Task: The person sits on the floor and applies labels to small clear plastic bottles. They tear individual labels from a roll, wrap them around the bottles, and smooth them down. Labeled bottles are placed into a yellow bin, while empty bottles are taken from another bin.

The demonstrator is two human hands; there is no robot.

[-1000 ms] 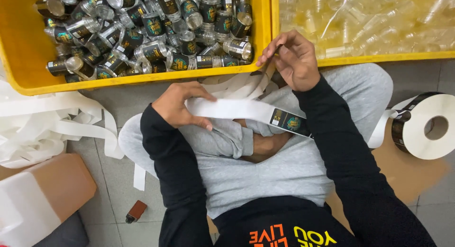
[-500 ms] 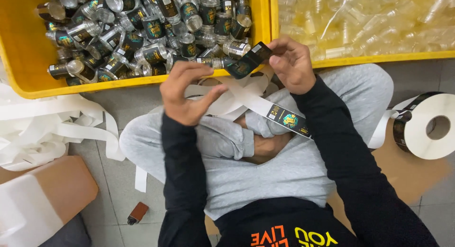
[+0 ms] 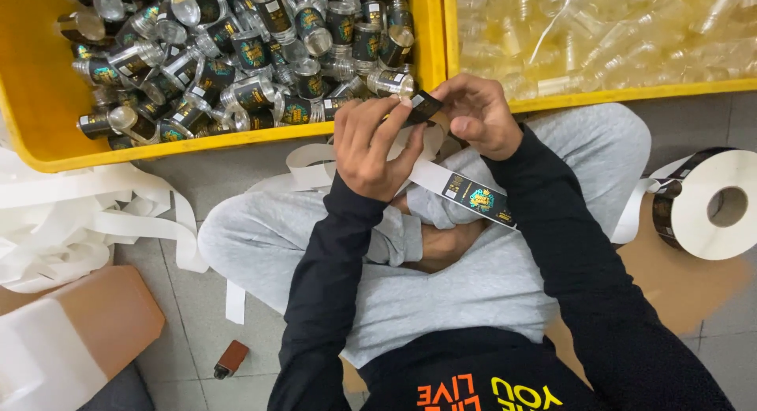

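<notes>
Glossy black label (image 3: 423, 107) (rectangular) pinched between both hands' fingers (image 3: 386, 131).

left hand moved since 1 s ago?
Yes. The left hand rose from the lap toward the yellow crate, meeting the right hand at the black label.

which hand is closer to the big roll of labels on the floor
Right. The right hand is at the black label, on the side toward the label roll; the left hand is farther from it.

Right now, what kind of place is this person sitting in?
Probably a small workshop where jars get labelled by hand. A yellow crate holds labelled jars, another crate holds plain clear ones, and a label roll lies on the tiled floor. Both hands, left and right, hold a dark label.
</notes>
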